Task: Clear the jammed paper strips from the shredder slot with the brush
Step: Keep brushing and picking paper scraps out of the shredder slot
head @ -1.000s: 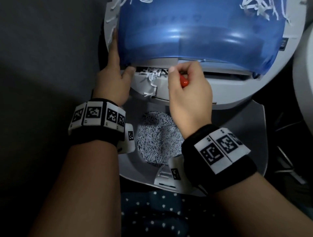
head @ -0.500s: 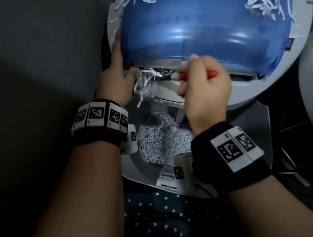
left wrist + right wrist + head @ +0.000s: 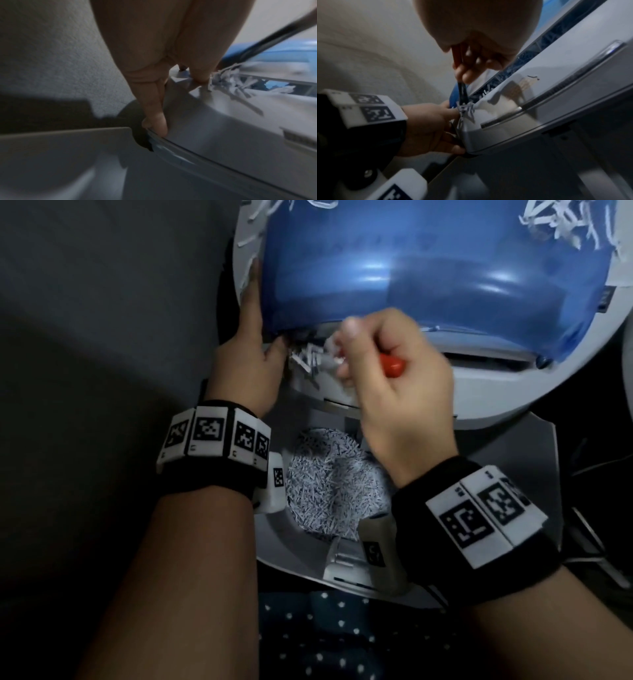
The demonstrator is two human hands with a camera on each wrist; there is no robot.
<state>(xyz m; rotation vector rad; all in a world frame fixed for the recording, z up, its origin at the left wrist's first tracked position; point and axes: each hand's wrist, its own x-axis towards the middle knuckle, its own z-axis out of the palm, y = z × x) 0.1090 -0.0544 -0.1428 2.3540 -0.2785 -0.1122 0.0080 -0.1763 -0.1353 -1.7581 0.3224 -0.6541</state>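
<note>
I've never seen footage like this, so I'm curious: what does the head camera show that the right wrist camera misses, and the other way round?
Only the head view shows the brush's red handle in the right hand, the heap of shredded paper in the bin below, and loose strips on the blue cover.

Only the right wrist view shows the brush's dark tip reaching the slot's end, and the long open slot running away.

Both show the left hand holding the shredder's edge beside the white jammed strips.
</note>
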